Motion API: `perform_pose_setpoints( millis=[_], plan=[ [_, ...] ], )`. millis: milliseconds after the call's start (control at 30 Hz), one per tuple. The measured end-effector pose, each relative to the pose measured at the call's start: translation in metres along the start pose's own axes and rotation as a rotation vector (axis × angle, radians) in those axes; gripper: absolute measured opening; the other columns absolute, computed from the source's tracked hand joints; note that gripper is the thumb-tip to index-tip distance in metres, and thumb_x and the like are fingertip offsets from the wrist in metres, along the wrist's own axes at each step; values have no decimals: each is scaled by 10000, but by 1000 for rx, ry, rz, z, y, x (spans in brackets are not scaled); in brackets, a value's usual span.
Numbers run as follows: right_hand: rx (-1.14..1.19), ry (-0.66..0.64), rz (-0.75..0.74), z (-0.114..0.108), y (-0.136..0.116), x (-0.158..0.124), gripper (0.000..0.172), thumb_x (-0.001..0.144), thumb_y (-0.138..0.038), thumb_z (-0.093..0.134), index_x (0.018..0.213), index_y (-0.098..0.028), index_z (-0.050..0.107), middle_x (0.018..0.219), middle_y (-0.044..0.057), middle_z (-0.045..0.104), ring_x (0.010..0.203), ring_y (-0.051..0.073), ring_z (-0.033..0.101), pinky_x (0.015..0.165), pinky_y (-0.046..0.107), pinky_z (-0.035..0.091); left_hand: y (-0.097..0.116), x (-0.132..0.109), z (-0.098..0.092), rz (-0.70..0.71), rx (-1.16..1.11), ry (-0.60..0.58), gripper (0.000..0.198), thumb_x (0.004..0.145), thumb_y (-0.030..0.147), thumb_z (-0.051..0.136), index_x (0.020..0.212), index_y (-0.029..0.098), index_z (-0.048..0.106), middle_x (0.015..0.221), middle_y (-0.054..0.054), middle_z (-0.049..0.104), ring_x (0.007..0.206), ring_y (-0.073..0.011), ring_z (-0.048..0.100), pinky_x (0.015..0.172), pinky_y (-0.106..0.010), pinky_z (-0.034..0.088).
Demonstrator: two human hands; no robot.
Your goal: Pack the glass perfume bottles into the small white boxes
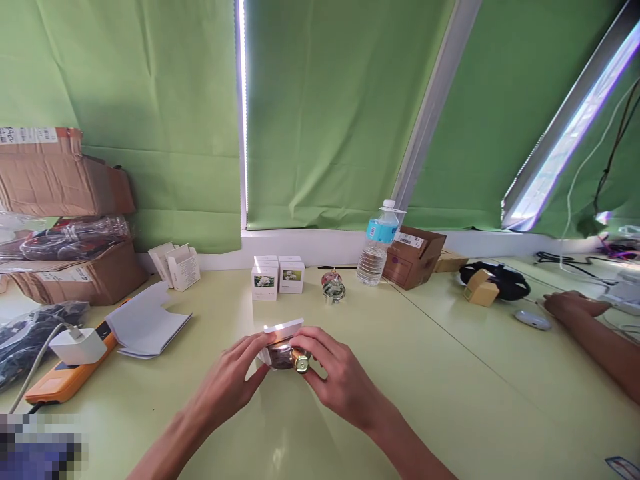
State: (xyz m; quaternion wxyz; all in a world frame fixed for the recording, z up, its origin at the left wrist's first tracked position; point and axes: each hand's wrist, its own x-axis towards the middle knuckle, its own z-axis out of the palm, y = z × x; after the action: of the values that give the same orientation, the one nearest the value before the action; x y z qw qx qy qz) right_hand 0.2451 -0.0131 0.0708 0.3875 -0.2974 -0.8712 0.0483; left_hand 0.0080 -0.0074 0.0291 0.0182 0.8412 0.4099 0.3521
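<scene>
Both my hands meet low in the middle of the head view, over the table. My left hand [233,373] is closed on a small white box [285,328], tilted, with a pale flap or side facing up. My right hand [335,373] grips a small rounded, shiny dark object with a gold cylindrical end [301,362]; its exact kind I cannot tell. The rounded part sits against the box, partly hidden by my fingers. Beyond my hands stand a reddish shiny ornament-like piece [331,275] and a silvery-green one [333,291].
Small white boxes with flower pictures [265,283] stand behind my hands. At left are open white boxes [183,268], papers [150,327], an orange power strip [75,380] and cartons [70,183]. A water bottle [373,257], brown box [413,260], mouse [533,320] and another person's hand [575,304] lie right.
</scene>
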Motion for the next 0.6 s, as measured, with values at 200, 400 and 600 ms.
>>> perform_pose_setpoints(
  millis=[200,400,600],
  plan=[
    [2,-79,-15,1,-3,0,341,929,-134,517,1248,-255,540,1184,62,616,1069,201,593,908,364,543,2,-2,-1,75,13,5,418,943,190,499,1345,274,422,1274,-66,636,1081,-193,657,907,-333,565],
    [21,-155,62,3,-4,-2,370,922,-216,574,1291,-245,548,1225,77,583,1119,216,562,920,360,544,1,-4,-1,81,13,-6,459,936,163,492,1373,276,408,1302,-71,623,1104,-195,653,907,-318,567],
    [52,-136,69,5,-7,0,326,986,-213,464,1285,-247,588,1130,69,622,1048,194,587,881,334,545,3,-4,-1,77,10,11,455,917,145,503,1348,275,441,1284,-58,638,1096,-191,661,916,-305,562]
  ],
)
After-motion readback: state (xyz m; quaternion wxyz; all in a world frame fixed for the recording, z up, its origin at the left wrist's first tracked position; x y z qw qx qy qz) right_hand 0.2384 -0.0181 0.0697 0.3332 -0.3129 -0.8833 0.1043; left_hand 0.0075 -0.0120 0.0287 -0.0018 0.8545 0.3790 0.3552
